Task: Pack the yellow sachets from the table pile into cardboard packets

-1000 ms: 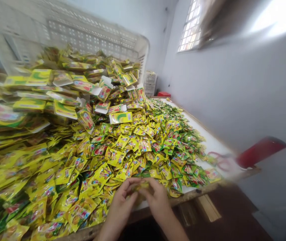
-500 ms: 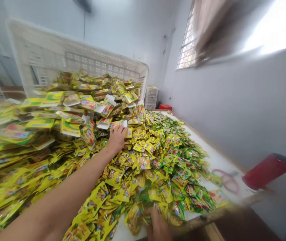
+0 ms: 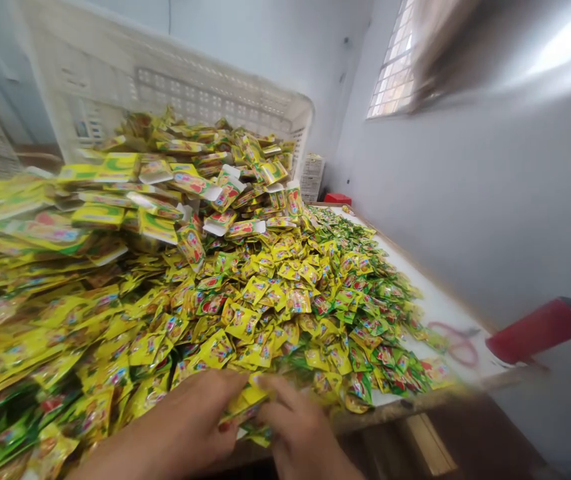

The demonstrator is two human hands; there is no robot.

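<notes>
My left hand (image 3: 210, 407) is at the near edge of the table, fingers closed on a small yellow carton (image 3: 249, 398), partly hidden and blurred. Facing it from the right is my right hand (image 3: 298, 423), its fingers curled in at the carton's side; motion blur hides what they pinch. Yellow and green foil sachets (image 3: 275, 293) with fruit prints lie heaped beyond both hands. Behind them rises a pile of flat yellow-green cartons (image 3: 193, 183), several with white end flaps open.
A large white plastic crate (image 3: 175, 87) lies tipped behind the cartons. On the white tabletop (image 3: 430, 307) at right are red-handled scissors (image 3: 458, 343) and a red cylinder (image 3: 540, 333) at the edge. Stacked crates (image 3: 312, 175) and a red object (image 3: 338, 199) stand farther back.
My left hand has come back from the base of the carton pile to the near edge, bringing a small carton beside my right hand. The view has shifted slightly.
</notes>
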